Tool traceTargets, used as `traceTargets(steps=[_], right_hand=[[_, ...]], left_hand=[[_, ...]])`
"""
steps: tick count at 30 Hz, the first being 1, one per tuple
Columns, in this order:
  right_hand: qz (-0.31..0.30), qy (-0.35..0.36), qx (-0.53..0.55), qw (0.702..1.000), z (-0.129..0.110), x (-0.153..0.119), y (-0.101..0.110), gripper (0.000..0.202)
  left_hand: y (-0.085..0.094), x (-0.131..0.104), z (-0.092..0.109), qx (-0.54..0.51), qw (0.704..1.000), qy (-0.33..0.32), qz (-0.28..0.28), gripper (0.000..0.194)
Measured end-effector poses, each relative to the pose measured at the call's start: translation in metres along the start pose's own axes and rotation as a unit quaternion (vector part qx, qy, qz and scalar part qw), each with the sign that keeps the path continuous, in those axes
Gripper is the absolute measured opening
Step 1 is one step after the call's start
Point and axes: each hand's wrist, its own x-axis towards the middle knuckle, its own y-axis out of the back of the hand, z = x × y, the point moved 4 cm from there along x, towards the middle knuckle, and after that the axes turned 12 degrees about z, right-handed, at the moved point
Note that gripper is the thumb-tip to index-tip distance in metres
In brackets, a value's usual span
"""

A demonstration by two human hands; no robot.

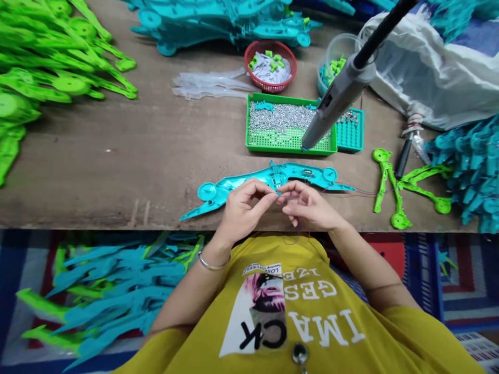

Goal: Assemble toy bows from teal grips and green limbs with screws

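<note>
Thin dark wires run between my two hands and dangle in a loop over the table's front edge. My left hand pinches one end between thumb and forefinger. With its fingers curled, my right hand grips the same wires a little to the right. Just behind both hands lies a long turquoise plastic shell, its inner side up, with round discs near both ends and a small metal part in its right half. My fingers partly cover its middle. Thin wires also trail right from it across the table.
A green tray of screws, a turquoise tray and a red basket stand behind. An electric screwdriver hangs above the screws. Green shells pile at left, turquoise ones at right. Several green parts lie near the right hand.
</note>
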Motion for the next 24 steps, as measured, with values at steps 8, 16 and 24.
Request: traceTargets(steps=[8, 16, 24], right_hand=[[0.130, 0.306, -0.321, 0.887, -0.022, -0.009, 0.003, 0.016], [0.098, 0.387, -0.402, 0.824, -0.049, -0.001, 0.015, 0.011], [0.050, 0.387, -0.643, 0.659, -0.074, 0.021, 0.029, 0.024]], left_hand=[[-0.004, -0.003, -0.014, -0.016, 0.992, 0.125, -0.017, 0.023], [-0.005, 0.000, -0.028, -0.056, 0.984, 0.167, 0.020, 0.026], [-0.004, -0.020, -0.039, -0.054, 0.969, 0.237, 0.051, 0.034]])
